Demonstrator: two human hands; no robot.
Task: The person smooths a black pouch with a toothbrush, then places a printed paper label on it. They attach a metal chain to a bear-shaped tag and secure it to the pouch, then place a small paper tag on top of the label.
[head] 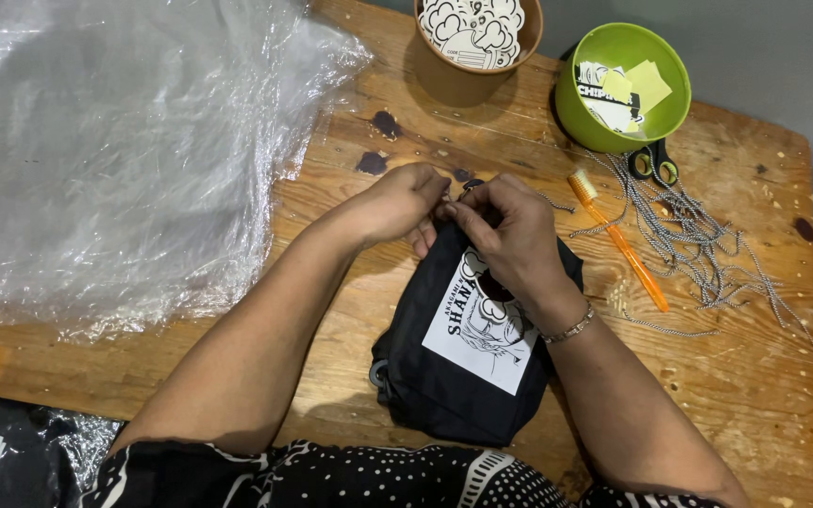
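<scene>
A black fabric pouch (444, 376) with a white printed picture patch lies on the wooden table (764, 376) in front of me. My left hand (402, 200) and my right hand (510, 230) meet at the pouch's far top edge, fingers pinched together on the fabric and what looks like a thin cord there. The fingertips hide exactly what they pinch. A bracelet sits on my right wrist.
Clear plastic sheeting (115, 141) covers the table's left. A brown bowl of cut-out stickers (477, 33) and a green bowl of paper pieces (623, 85) stand at the far edge. Scissors (653, 162), an orange lighter (618, 240) and several striped cords (708, 245) lie on the right.
</scene>
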